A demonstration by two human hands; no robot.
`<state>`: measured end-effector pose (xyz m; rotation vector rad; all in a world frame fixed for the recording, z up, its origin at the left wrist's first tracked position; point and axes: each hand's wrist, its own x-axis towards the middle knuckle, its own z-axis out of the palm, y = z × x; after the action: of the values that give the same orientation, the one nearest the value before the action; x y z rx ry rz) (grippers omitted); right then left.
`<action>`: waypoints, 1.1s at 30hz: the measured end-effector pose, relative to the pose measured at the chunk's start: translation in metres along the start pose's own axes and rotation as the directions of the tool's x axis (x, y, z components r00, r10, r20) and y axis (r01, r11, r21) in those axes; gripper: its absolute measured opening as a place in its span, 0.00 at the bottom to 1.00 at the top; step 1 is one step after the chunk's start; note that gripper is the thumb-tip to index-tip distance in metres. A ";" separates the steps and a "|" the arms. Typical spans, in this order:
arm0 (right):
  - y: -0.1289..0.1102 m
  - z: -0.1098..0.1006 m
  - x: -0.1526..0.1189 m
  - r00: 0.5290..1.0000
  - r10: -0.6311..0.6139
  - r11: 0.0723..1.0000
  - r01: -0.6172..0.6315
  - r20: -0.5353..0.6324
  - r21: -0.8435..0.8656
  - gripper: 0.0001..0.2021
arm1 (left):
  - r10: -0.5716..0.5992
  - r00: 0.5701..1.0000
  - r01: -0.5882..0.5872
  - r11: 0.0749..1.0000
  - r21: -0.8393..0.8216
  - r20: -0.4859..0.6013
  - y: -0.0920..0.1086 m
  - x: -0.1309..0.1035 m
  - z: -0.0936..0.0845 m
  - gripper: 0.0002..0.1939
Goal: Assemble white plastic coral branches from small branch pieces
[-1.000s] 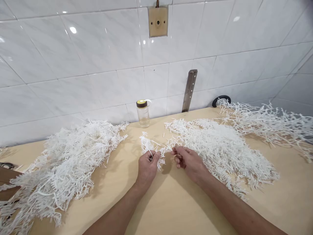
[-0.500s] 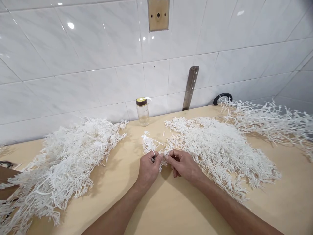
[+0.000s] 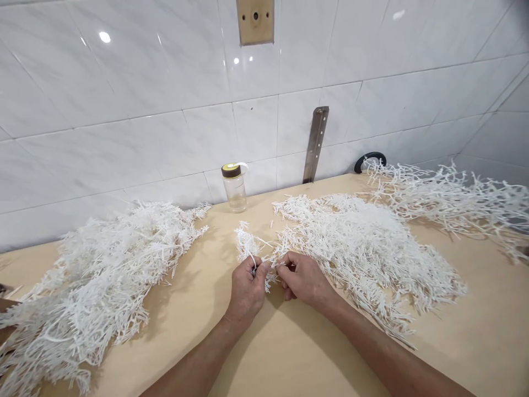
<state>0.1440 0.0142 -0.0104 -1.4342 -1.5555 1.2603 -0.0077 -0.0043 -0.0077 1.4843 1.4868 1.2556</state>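
Note:
My left hand (image 3: pixel 247 289) is closed, pinching a white, thin, branching sprig (image 3: pixel 248 243) that looks like plastic. Part of the sprig sticks out beyond the fingers towards the back of the table. Close beside it, my right hand (image 3: pixel 305 280) is also closed, its thumb and forefinger pinched at the sprig's right-hand twigs. A narrow gap separates the two sets of fingertips. Just past my right hand lies a flat heap of short white twigs (image 3: pixel 355 242). A taller pile of white branching sprigs (image 3: pixel 119 264) spreads out to the left.
A clear bottle (image 3: pixel 236 190) with a dark and yellow lid stands near the tiled wall (image 3: pixel 173 143). Upright against the wall is a metal strip (image 3: pixel 316 144). Longer white branches (image 3: pixel 450 201) lie at the right by a black curved object (image 3: pixel 370 160). Everything rests on a pale wooden table (image 3: pixel 285 353).
The view has shifted slightly, so the scene sits a little further left. My fingertips have moved slightly apart, while both hands keep their pinch.

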 end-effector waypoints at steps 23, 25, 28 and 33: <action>0.009 -0.010 0.006 0.998 0.040 0.908 -0.019 -0.041 0.418 0.18 | -0.078 0.997 0.079 0.991 -0.111 0.015 0.002 -0.002 -0.005 0.20; 0.008 -0.010 0.005 0.998 0.051 0.882 -0.034 -0.023 0.469 0.18 | -0.078 0.997 0.080 0.991 -0.104 0.020 0.002 -0.003 -0.006 0.20; 0.006 -0.011 0.005 0.998 0.060 0.873 -0.046 -0.014 0.485 0.18 | -0.068 0.997 0.071 0.994 -0.084 0.030 0.002 -0.003 -0.006 0.19; -0.002 -0.020 0.005 0.996 0.081 0.775 -0.036 -0.043 0.631 0.18 | -0.062 0.998 0.064 0.995 -0.082 0.030 0.000 -0.003 -0.006 0.19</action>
<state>0.1611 0.0236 -0.0031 -1.0645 -0.8970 1.5584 -0.0128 -0.0078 -0.0062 1.3852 1.4352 1.2393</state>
